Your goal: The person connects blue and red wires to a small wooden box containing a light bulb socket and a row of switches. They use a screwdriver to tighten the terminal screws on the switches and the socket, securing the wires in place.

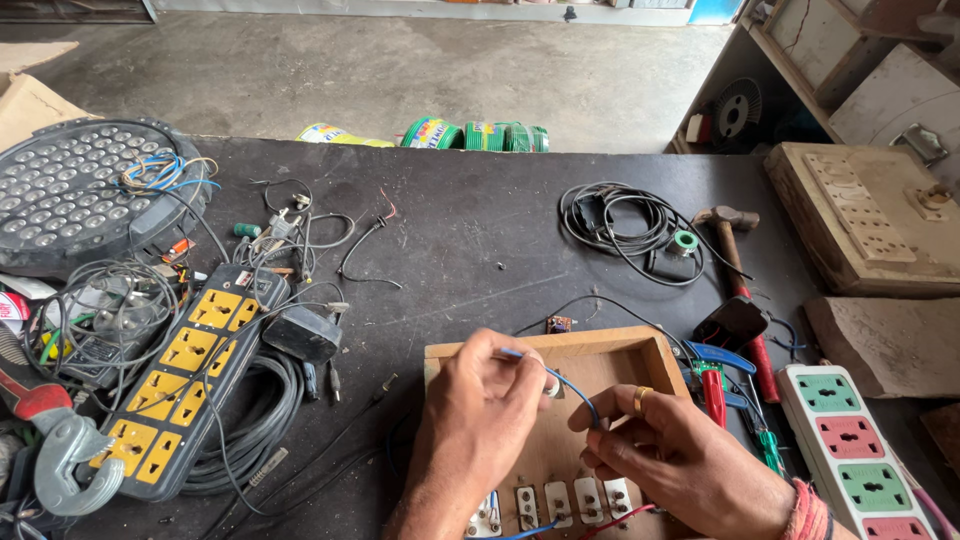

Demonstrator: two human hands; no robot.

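Observation:
An open wooden box (570,345) lies on the dark table in front of me, with a row of white switch backs (560,502) along its near side. My left hand (478,415) pinches one end of a thin blue wire (570,385) over the box. My right hand (672,452), wearing a ring and a red wrist thread, holds the other end of the same wire just right of it. Red and blue wires run near the switches at the bottom.
A black and yellow power strip (195,375) with coiled cable sits left, beside a round LED lamp (85,190). A hammer (738,280), pliers (712,375), a cable coil (620,225) and a white multicolour socket strip (850,450) lie right. Wooden boards (860,215) are far right.

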